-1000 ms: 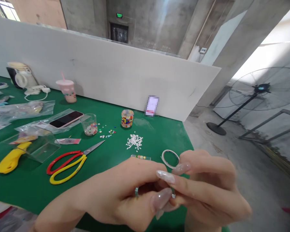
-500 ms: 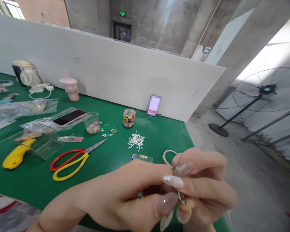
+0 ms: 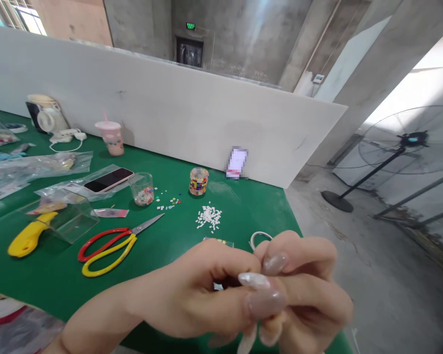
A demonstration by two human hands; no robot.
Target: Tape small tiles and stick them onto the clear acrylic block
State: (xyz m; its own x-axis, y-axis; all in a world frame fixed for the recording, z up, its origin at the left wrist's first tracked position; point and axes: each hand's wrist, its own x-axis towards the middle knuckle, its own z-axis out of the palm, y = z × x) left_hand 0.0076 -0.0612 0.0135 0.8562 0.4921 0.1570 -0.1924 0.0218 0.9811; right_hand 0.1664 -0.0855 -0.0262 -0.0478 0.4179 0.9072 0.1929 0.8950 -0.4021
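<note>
Our left hand (image 3: 192, 295) is curled shut, pinching a tiny pale piece (image 3: 217, 286) over the near edge of the green table (image 3: 243, 206). Our right hand (image 3: 310, 295) is clenched against it, its hold hidden. At twelve o'clock lies a thin white ring (image 3: 256, 236), at nine red-and-yellow scissors (image 3: 110, 244).

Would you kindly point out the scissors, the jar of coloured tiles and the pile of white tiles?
scissors (image 3: 128, 239), head view, where the handles meet.
jar of coloured tiles (image 3: 199, 182), head view, its side wall.
pile of white tiles (image 3: 208, 217), head view, middle of the heap.
</note>
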